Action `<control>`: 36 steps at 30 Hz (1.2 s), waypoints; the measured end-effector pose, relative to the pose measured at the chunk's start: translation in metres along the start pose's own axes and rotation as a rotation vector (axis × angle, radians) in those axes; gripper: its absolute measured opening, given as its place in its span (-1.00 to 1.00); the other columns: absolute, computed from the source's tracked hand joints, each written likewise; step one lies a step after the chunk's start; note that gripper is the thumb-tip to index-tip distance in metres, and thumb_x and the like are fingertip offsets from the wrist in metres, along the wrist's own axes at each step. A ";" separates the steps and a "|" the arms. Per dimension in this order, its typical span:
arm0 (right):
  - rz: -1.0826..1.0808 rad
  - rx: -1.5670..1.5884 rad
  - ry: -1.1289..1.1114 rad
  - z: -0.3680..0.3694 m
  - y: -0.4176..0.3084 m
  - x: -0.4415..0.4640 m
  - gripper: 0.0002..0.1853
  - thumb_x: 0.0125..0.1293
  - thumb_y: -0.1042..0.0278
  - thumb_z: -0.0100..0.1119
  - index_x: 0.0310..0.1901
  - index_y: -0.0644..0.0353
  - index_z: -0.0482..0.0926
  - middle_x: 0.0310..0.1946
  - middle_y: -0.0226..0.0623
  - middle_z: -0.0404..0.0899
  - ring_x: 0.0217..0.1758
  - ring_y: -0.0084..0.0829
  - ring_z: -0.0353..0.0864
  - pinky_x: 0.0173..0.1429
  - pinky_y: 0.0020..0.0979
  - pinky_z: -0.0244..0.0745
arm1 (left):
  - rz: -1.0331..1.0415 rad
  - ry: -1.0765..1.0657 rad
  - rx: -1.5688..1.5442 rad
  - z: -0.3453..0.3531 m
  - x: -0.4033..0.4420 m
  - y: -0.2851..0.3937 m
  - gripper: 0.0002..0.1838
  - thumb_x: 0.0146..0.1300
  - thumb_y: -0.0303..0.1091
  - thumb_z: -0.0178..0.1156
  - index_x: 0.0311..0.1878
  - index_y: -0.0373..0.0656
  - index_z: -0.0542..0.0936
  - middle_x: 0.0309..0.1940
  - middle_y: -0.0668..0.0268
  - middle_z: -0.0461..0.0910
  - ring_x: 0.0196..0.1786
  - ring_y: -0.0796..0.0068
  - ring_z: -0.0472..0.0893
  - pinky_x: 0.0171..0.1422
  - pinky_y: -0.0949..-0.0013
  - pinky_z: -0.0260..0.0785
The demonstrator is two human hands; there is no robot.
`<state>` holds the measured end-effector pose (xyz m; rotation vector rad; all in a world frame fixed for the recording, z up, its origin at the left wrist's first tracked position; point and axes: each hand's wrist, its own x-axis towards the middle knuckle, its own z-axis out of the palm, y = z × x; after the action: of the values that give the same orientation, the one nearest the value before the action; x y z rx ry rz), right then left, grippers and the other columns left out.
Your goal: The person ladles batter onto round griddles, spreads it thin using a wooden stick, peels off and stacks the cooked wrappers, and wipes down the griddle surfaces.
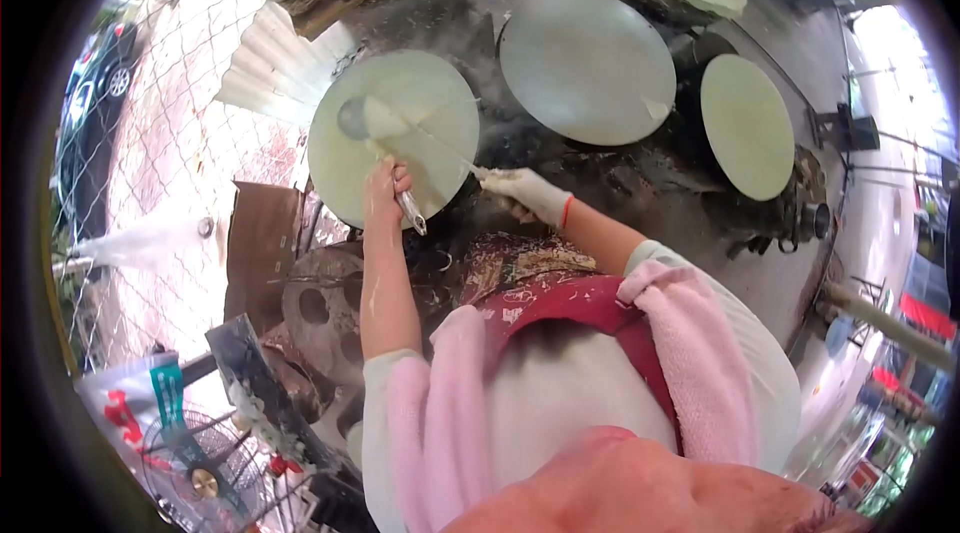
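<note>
While the left hand (385, 183) grips a metal handle (411, 212), the gloved right hand (527, 195) grips a ladle (352, 120).
A narrow gap parts the round, pale-coated griddle (336, 178) from a smooth grey griddle (588, 66).

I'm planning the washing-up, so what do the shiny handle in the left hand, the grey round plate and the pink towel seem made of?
Shiny handle: perhaps polished metal, judging by silvery highlights, though plastic wrapping isn't ruled out. Grey round plate: probably metal, with a dull sheen and a bright glint near its edge. Pink towel: likely cotton terry, matt and fluffy, hanging in soft folds.
</note>
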<state>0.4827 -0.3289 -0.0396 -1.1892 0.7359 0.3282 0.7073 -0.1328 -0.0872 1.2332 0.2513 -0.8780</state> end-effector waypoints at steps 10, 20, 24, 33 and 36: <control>0.154 0.135 -0.117 0.053 0.008 -0.003 -0.64 0.35 -0.01 0.25 0.13 -0.18 0.59 -0.61 -0.59 0.33 -0.73 -0.71 0.15 -0.68 -0.58 0.00 | 0.184 -0.076 -0.562 0.003 -0.073 -0.004 -0.92 0.44 -0.39 0.01 -0.21 -0.16 0.41 -0.57 0.49 0.29 -0.63 0.62 0.26 -0.53 0.43 0.21; -0.310 -0.554 -0.188 -0.026 0.022 -0.003 -0.41 0.29 0.08 0.30 0.31 0.11 0.47 0.21 -0.20 0.58 0.23 -0.39 0.56 0.35 -0.42 0.32 | 0.208 -0.462 -0.192 0.058 -0.088 0.063 -0.68 0.51 -0.29 -0.02 0.20 -0.25 0.41 -0.24 0.43 0.40 -0.66 0.82 0.21 -0.54 0.64 0.11; -0.417 0.061 0.250 -0.133 0.038 -0.066 -0.53 0.30 0.14 0.31 0.17 0.19 0.60 -0.05 -0.42 0.67 -0.08 -0.60 0.55 0.01 -0.50 0.48 | 0.122 -0.295 -0.092 0.170 -0.096 0.067 -0.71 0.51 -0.22 -0.01 0.12 -0.20 0.47 -0.41 0.52 0.32 -0.71 0.80 0.16 -0.54 0.57 0.14; -0.697 -0.198 0.874 -0.321 0.052 -0.076 -0.41 0.42 0.18 0.20 0.43 0.06 0.33 0.02 -0.27 0.66 -0.21 -0.46 0.61 -0.16 -0.44 0.46 | 0.004 -0.519 0.144 0.397 0.022 -0.056 -0.59 0.46 -0.02 0.10 -0.22 -0.27 0.49 -0.73 0.53 0.20 -0.76 0.69 0.20 -0.56 0.43 0.15; -0.356 -0.781 0.961 -0.330 0.038 -0.078 -0.42 0.44 -0.04 0.06 0.44 -0.17 0.29 -0.16 -0.06 0.64 -0.34 -0.06 0.62 -0.26 -0.09 0.51 | 0.082 -0.377 0.192 0.440 0.054 -0.118 -0.54 0.41 0.00 0.16 -0.23 -0.32 0.51 -0.67 0.45 0.37 -0.72 0.62 0.32 -0.53 0.41 0.22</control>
<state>0.2894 -0.6082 -0.0737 -2.2362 1.2391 -0.3379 0.5376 -0.5575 -0.0489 1.2178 -0.1887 -1.0604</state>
